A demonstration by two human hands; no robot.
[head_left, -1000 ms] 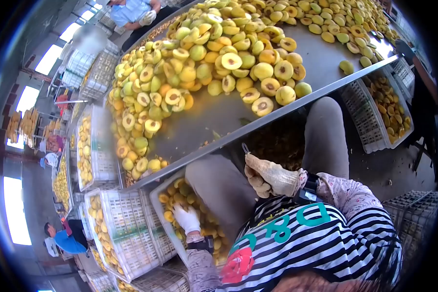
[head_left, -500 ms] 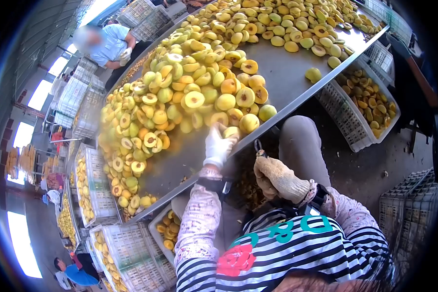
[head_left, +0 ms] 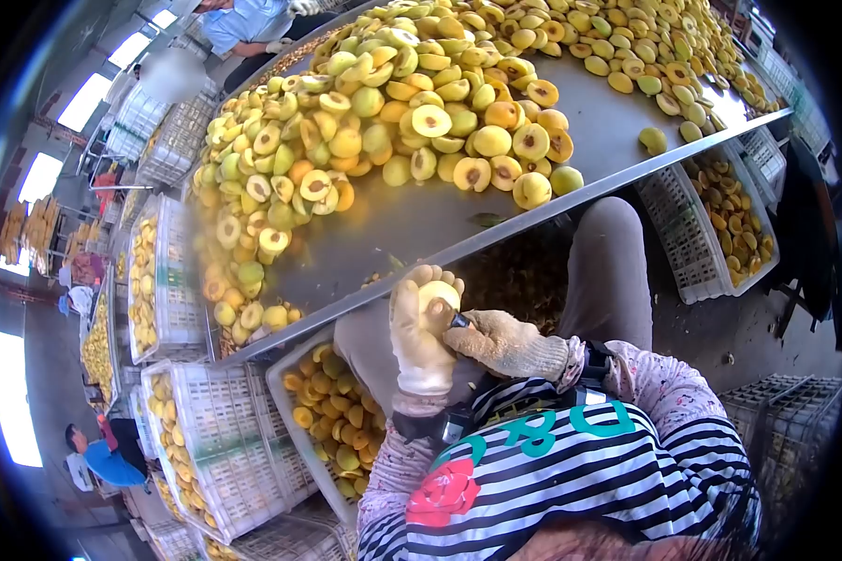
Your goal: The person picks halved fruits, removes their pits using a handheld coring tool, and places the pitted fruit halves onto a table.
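Observation:
My left hand (head_left: 421,332), in a pale glove, holds a halved yellow fruit (head_left: 438,301) with its cut face up, above my lap. Against the fruit's middle, my right hand (head_left: 505,341), in a knitted glove, grips a small tool (head_left: 459,320) with a dark part showing; its tip is hidden at the fruit. Beyond both hands, a large heap of halved fruit (head_left: 346,140) lies on the metal table (head_left: 374,248).
Below the table's edge, a crate of fruit halves (head_left: 281,374) stands left of my knees. Another filled crate (head_left: 688,238) is at the right. Stacked crates (head_left: 243,449) line the left side. A person in light blue (head_left: 248,23) is across the table; another in blue (head_left: 112,458) sits far left.
My left hand has drawn back from the table's edge to my lap with a fruit half. My right hand has brought the tool against it. The view has shifted.

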